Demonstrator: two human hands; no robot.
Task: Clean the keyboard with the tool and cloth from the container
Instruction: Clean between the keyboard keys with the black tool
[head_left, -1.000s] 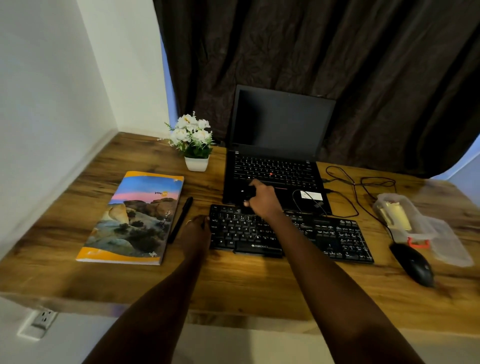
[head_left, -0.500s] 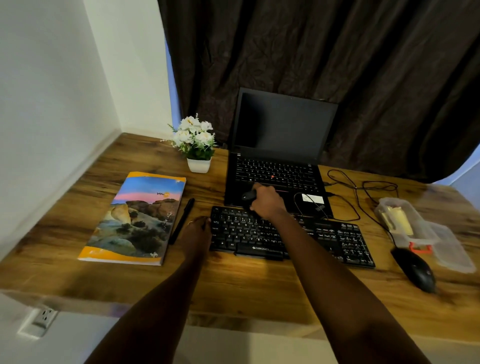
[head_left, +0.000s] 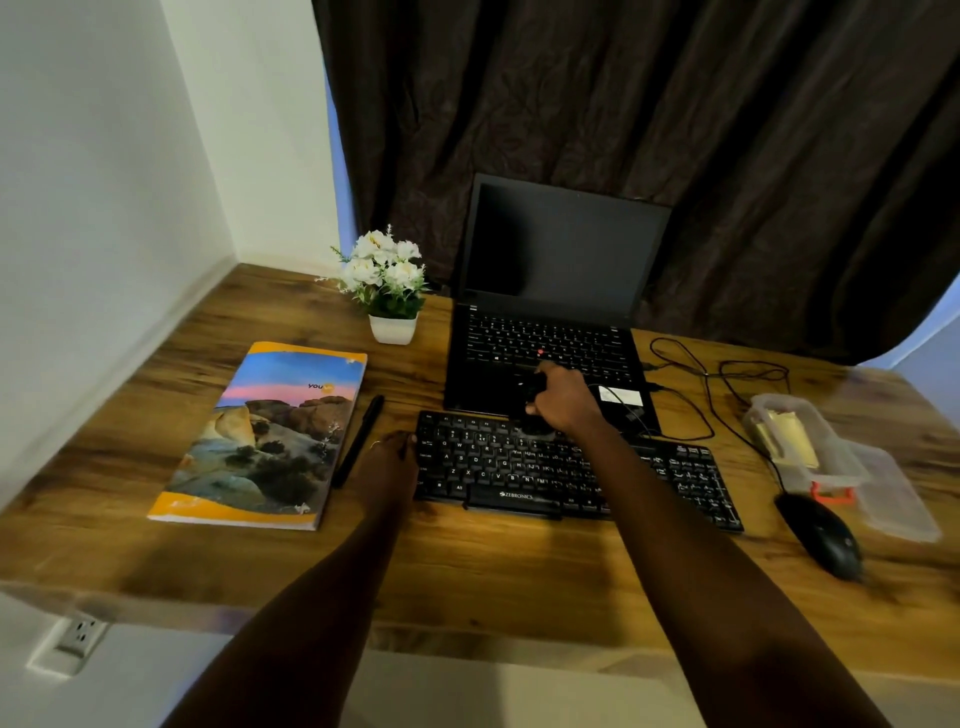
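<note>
Right hand (head_left: 563, 400) clamped on the dark tool (head_left: 532, 395), now back at the keyboard (head_left: 571, 473) top row after a short stroke (brushing continues). Left hand (head_left: 387, 465) flat, bracing its left edge. Cloth in container (head_left: 800, 447) on the table (head_left: 467, 566), untouched.

Dark curtain (head_left: 675, 130), white walls (head_left: 104, 208), wooden desk (head_left: 493, 571)

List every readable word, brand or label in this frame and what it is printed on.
"ZEBRONICS": front edge of the black keyboard.
"you": cover of the notebook; the rest of that logo is unreadable.
Keyboard key legends: partly legible single letters, mostly blurred.
Laptop key legends and its white sticker: too small to read.
</note>
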